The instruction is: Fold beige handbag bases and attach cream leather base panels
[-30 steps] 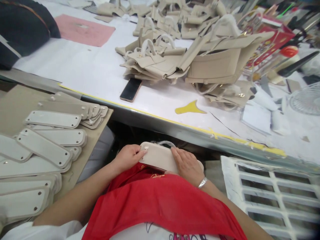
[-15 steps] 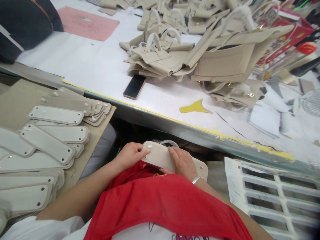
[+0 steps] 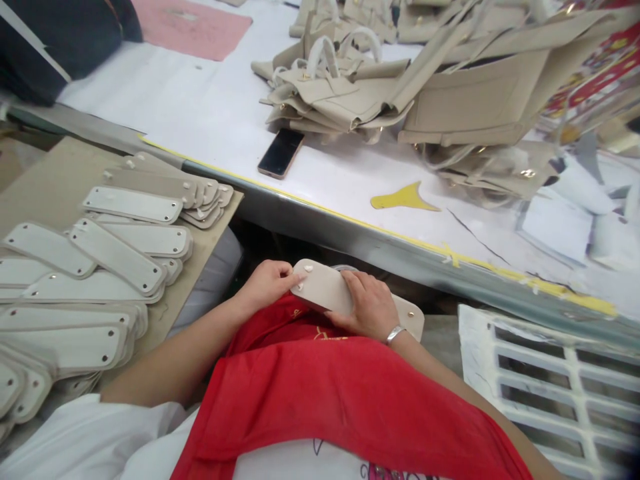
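A long beige bag base panel point(image 3: 324, 283) with rounded corners lies across my lap at the table's edge. Two small white-covered studs show at its left end. My left hand point(image 3: 267, 283) pinches that end between thumb and fingers. Over the middle of the panel, my right hand point(image 3: 369, 303) grips it, thumb on the near edge. To the right of that hand a beige end with a gold stud point(image 3: 411, 313) sticks out; whether it belongs to the same piece I cannot tell. Part of a pale loop shows behind the panel.
Stacks of similar panels point(image 3: 117, 257) lie on a board at left. On the white table are a phone point(image 3: 281, 153), a yellow template point(image 3: 405, 197), a pile of beige bags point(image 3: 465, 100) and a pink sheet point(image 3: 195, 27). A white slatted rack point(image 3: 570, 393) stands at right.
The view has shifted, so the table things sit higher in the picture. The left thumb has moved off the studs to the panel's left edge; both hands stay on the panel.
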Action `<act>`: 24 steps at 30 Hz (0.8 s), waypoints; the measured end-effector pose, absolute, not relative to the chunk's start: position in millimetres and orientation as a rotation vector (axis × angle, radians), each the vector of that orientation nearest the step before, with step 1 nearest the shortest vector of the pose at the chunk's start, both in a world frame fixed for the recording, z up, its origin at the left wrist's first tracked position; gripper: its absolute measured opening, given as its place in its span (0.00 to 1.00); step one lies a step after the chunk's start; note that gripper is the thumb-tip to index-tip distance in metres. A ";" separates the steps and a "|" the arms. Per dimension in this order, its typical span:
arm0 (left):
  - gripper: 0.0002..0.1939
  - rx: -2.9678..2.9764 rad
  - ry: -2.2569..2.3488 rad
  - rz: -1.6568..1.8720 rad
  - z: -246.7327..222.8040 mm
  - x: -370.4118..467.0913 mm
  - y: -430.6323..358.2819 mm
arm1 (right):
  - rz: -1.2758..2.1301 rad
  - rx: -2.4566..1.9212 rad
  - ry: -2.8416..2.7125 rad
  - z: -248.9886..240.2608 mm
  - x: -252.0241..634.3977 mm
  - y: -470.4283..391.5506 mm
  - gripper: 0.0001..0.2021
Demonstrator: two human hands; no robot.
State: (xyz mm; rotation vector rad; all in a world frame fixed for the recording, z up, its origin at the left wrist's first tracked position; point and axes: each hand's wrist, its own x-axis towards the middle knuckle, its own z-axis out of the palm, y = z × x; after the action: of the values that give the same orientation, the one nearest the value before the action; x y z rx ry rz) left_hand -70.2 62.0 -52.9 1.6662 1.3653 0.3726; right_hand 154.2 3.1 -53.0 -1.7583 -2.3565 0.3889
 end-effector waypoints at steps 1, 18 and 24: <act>0.22 1.653 1.365 0.380 -52.9 -71.1 61.4 | 0.384 -1.749 -2.359 -52.9 153.8 2.8 0.36; 0.19 1.732 1.341 0.456 -59.6 -76.4 64.7 | 0.338 -1.739 -2.342 -52.9 113.5 20.2 0.36; 0.18 1.664 1.297 0.458 -61.5 -79.1 67.2 | 0.373 -1.737 -2.315 -54.4 110.5 22.6 0.34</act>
State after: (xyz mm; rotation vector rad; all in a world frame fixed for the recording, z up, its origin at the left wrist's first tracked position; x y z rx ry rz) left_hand -79.1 67.2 -61.5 1.6635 1.2971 0.4581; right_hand 110.5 22.6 -54.4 -1.7374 -2.3146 0.3735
